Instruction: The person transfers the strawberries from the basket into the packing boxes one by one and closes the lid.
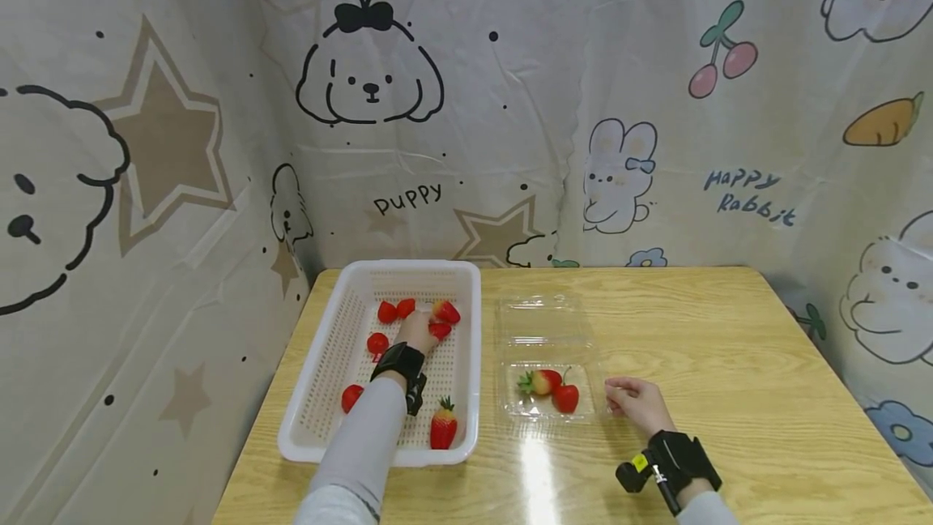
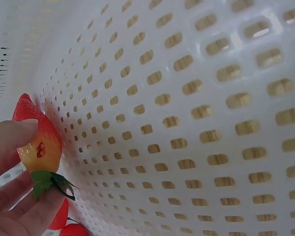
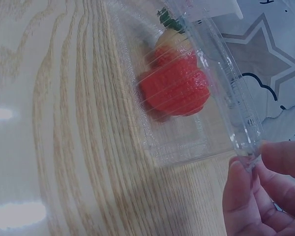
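My left hand (image 1: 417, 332) reaches into the white perforated basket (image 1: 474, 363). In the left wrist view, its thumb and fingers hold a red strawberry (image 2: 46, 137) with a pale shoulder and green leaves, close to the basket's wall. At the table's middle lies a clear plastic clamshell box (image 1: 513, 411), lid laid back, holding two strawberries (image 1: 565, 399). Pinched between the thumb and finger of my right hand (image 1: 640, 403) is the near right corner of the box's rim, as the right wrist view shows.
Other red fruits lie spread in the basket, among them a large leafy strawberry (image 1: 442, 428) near its front and a small round one (image 1: 351, 397) at left. The box's lid (image 1: 543, 321) rests behind its tray. Patterned cloth (image 1: 510, 104) hangs around the wooden table (image 1: 692, 322).
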Tool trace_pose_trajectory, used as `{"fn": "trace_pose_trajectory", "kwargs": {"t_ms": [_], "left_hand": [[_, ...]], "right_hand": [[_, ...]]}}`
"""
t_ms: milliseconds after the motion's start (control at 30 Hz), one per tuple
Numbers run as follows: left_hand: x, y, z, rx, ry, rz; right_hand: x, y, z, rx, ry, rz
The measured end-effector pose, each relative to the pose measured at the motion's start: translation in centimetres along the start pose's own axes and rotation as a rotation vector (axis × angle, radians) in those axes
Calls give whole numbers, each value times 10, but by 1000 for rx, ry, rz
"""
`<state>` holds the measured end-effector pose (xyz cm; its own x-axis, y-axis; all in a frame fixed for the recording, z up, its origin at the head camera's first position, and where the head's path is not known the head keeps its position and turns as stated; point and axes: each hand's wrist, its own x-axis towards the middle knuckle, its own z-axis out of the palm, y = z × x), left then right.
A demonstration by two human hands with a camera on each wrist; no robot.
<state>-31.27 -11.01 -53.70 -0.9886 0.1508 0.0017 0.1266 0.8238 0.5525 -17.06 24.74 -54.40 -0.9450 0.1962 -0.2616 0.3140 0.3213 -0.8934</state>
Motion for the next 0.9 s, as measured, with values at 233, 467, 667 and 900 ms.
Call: {"fn": "trace_pose_trajectory", "kwargs": {"t_ms": [233, 467, 667, 900], "left_hand": [[2, 11, -14, 53, 111, 13], [9, 56, -41, 2, 194, 55], [9, 100, -53, -35, 240, 229], [-3, 154, -50, -54, 239, 405]], "right_hand": [[1, 1, 2, 2, -6, -9], [1, 2, 1, 1, 0, -5], [-1, 1, 1, -4, 3, -11], [1, 1, 1, -18, 9, -13]]}}
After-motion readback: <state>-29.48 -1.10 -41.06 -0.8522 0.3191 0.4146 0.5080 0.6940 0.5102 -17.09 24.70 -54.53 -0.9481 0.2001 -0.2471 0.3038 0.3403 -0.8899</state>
